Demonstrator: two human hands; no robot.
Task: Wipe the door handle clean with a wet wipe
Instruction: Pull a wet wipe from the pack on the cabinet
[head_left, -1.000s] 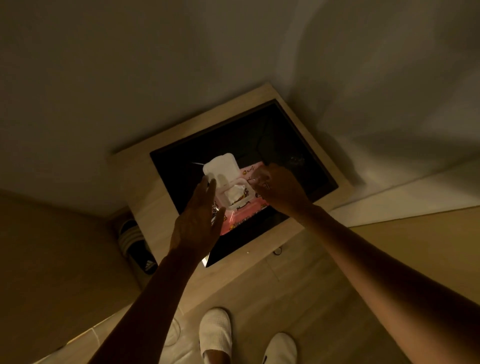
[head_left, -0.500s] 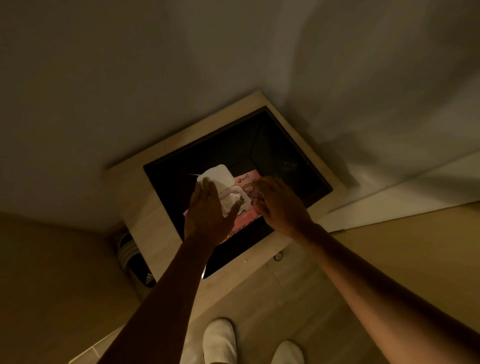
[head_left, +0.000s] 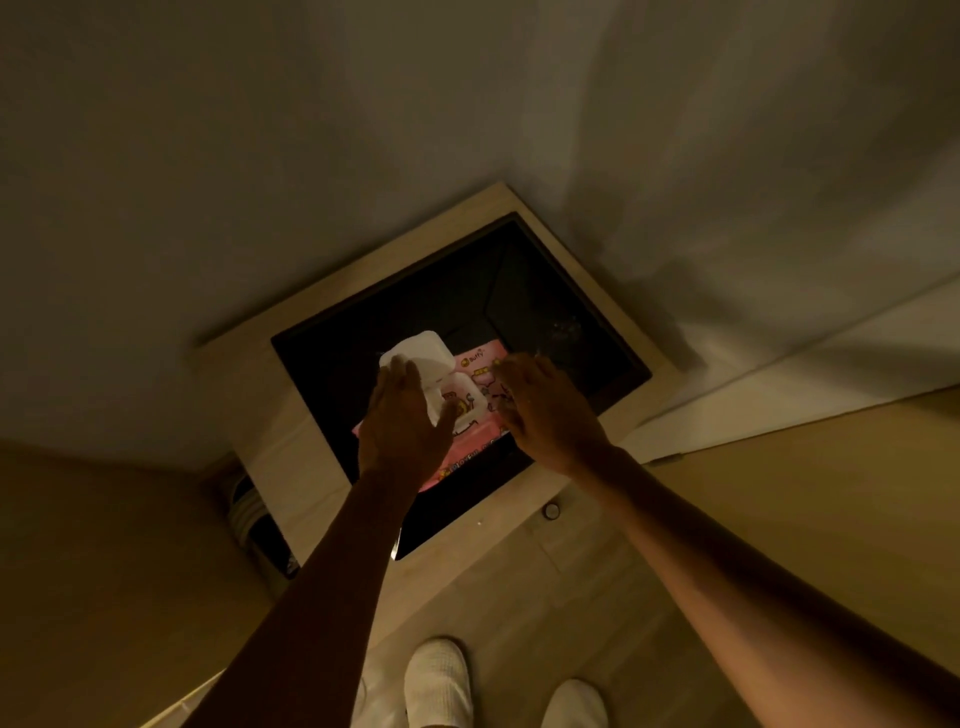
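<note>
Left hand (head_left: 408, 426) lies flat, fingers spread, on the pink wipe pack (head_left: 470, 410), just below its raised white lid (head_left: 418, 353). Right hand (head_left: 545, 410) beside it, fingers curled; contents unclear. Door handle not in view. Risk: dim light, a wipe tearing or several dragging out.

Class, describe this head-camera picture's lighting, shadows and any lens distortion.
Head view: dim, warm light; the white lid of the pink wipes pack is brightest; soft shadows fall on the wall; the left hand and forearm are dark; wide-angle stretch lengthens both arms and bends the floor lines.
</note>
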